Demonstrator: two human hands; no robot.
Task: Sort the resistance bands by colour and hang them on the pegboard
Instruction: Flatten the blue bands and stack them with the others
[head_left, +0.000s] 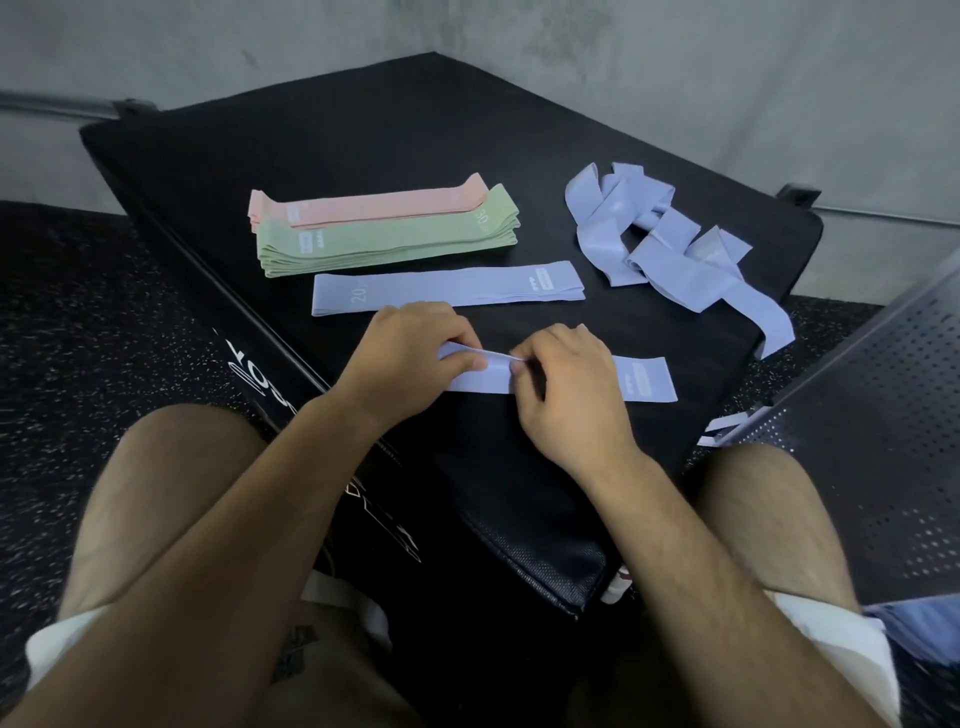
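Left lie stacked bands (384, 234), right tangled bands (670, 244) (all on box (363, 130)).

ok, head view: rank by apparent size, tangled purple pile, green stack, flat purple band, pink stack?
1. tangled purple pile
2. green stack
3. flat purple band, about as long as the green stack but narrower
4. pink stack, partly hidden by the green stack, so its rank is unsure

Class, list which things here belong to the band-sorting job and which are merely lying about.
Job: pink bands, green bands, flat lilac band, tangled lilac bands, held lilac band pinched by left hand and right hand.

Lying about: black padded block, perforated bench, speckled floor.
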